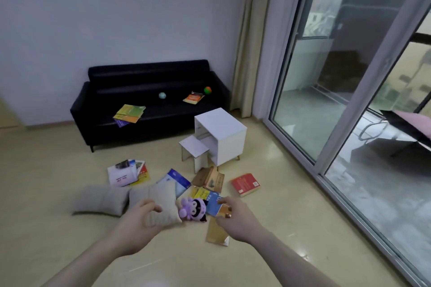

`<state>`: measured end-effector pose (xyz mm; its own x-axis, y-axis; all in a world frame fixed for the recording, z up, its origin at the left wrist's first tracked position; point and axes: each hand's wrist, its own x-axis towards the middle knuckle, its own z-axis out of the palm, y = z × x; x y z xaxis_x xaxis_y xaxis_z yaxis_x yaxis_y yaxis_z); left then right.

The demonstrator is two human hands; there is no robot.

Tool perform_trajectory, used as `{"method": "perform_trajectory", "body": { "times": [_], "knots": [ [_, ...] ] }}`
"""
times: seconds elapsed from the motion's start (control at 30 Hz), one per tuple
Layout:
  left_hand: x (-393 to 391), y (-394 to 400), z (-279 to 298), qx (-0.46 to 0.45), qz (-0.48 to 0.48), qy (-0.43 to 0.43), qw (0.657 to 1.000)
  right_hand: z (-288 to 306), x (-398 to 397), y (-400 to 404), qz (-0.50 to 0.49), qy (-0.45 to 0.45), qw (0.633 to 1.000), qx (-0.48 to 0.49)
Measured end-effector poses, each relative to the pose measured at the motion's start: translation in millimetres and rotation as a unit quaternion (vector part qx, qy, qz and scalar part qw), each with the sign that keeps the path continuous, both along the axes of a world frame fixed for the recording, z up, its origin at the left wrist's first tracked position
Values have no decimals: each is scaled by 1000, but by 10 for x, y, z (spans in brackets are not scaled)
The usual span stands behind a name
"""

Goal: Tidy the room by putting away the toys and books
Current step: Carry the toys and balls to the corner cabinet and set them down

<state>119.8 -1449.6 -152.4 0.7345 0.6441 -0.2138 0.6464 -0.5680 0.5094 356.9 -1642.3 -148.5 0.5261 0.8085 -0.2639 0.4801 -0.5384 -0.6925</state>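
Two hands' fingers flanking plush toy

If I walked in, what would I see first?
Probably the purple plush doll on the floor, right between the two reaching hands, left and right. Around it lie scattered books, like the red book near the white cabinet. Behind, a black sofa holds more books and two balls.
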Motion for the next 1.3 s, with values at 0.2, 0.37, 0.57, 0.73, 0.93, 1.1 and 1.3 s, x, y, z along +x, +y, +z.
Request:
{"method": "perform_trajectory", "body": {
  "times": [0.2,0.37,0.57,0.73,0.93,1.1,1.3],
  "knots": [
    [-163,1193,114,5,55,4,998,-9,3,1426,39,31,999,-12],
    [-448,2025,88,14,74,4,997,-141,-203,2524,74,60,995,-40],
    [-669,3084,-42,10,65,-11,998,-316,-443,3515,65,26,996,-56],
    [-800,4028,-153,-6,18,0,1000,-490,-753,4047,-8,73,995,-67],
    [-433,4759,-366,-10,-50,46,998,-718,-830,4327,-70,67,991,-90],
    [55,5077,-576,-20,-121,83,989,-879,-591,4414,-146,78,982,-91],
    [947,5552,-975,-41,-161,123,978,-1368,60,4756,-183,80,973,-114]
  ]
}}
